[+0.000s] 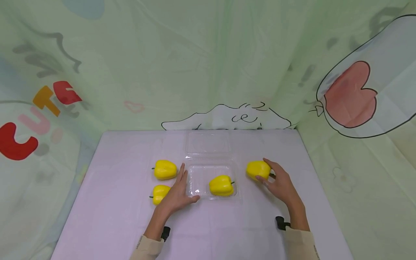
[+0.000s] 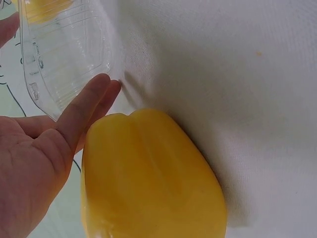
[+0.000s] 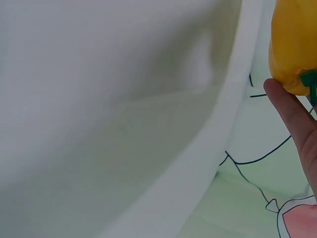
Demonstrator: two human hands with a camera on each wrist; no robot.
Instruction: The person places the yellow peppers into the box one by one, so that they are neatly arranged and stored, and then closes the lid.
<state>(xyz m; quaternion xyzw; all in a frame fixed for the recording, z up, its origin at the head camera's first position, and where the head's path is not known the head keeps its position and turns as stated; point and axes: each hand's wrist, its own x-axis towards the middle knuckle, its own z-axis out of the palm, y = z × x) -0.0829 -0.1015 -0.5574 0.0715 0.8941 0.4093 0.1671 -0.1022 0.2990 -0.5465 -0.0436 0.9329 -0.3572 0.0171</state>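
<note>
A yellow bell pepper point(image 1: 258, 170) is pinched between the thumb and fingers of my right hand point(image 1: 280, 183), to the right of a clear plastic clamshell box point(image 1: 199, 182). Part of that pepper point(image 3: 294, 44) and one finger show in the right wrist view. The box lies with its lid point(image 1: 208, 142) folded back, and another yellow bell pepper point(image 1: 221, 185) sits in its right half. My left hand point(image 1: 175, 195) rests against the box's left side, fingers straight and thumb at the front edge. Below those fingers, the left wrist view shows a yellow bell pepper point(image 2: 153, 178) close up.
Left of the box lie two yellow bell peppers, a farther one point(image 1: 165, 169) and a nearer one point(image 1: 160, 194) partly covered by my left hand. A pale cloth covers the table point(image 1: 107, 202). Printed curtains point(image 1: 195, 65) stand behind and at both sides.
</note>
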